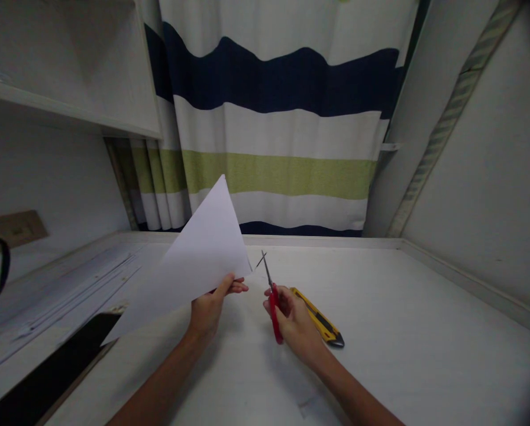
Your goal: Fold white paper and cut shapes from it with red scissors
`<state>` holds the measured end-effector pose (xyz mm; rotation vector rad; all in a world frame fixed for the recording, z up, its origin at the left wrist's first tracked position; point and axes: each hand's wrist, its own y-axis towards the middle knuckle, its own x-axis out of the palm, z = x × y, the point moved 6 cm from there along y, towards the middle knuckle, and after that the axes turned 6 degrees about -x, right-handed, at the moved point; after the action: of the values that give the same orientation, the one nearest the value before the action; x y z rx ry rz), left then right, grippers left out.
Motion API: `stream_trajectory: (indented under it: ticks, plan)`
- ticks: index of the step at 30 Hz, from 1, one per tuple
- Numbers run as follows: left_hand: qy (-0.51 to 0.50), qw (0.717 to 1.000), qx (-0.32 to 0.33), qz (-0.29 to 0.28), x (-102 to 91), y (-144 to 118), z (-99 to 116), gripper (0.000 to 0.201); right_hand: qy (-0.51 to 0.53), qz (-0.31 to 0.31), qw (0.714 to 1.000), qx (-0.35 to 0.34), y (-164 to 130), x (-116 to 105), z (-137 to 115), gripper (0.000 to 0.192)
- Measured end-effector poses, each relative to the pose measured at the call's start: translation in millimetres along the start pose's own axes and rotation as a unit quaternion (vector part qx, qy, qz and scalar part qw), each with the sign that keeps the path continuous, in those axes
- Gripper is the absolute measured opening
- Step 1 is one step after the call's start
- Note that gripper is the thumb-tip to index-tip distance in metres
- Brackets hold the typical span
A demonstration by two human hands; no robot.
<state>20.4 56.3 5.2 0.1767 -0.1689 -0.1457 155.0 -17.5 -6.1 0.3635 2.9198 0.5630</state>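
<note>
A sheet of white paper (189,260) is held up at a tilt, its pointed top in front of the curtain. My left hand (214,302) pinches its lower right edge, thumb on the near face and fingers behind. My right hand (294,316) grips red-handled scissors (274,313) by the handles, with the blades pointing up and away. The blade tips are just right of the paper's right corner and look apart from it. On the table beyond my right hand lies a yellow utility knife (320,319) with a black end, partly covered by that hand.
The white table (402,331) runs back to a raised rim below a striped curtain (283,136). A dark slot (70,367) crosses its left side. Above left hangs a white cabinet (70,71); a black cable (3,272) curves at the left edge.
</note>
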Motion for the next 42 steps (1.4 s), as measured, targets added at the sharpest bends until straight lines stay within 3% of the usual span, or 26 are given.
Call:
stream_trajectory:
  ticks: [7,12,18,24,35,42]
  plan:
    - [0.001,1.0,-0.008,0.0,2.2,-1,1,0.024,-0.113,-0.017,0.993,0.033,-5,-5,-12,0.019]
    - [0.021,1.0,-0.008,-0.001,2.3,-1,1,0.025,-0.131,-0.031,0.99,0.042,-9,-6,-19,0.021]
    - [0.025,1.0,-0.005,-0.004,2.0,-2,2,0.025,-0.063,0.011,0.998,-0.029,-4,-8,-16,0.018]
    - [0.039,0.999,-0.004,0.0,2.4,-2,3,0.026,-0.017,0.043,0.998,-0.036,2,-12,-7,0.016]
    - [0.039,0.999,-0.001,0.002,3.7,-3,7,0.025,-0.069,-0.046,0.997,0.003,-1,-7,0,0.021]
    - [0.035,0.999,0.003,-0.009,2.9,-2,3,0.026,0.001,0.07,0.997,-0.016,4,-19,-14,0.023]
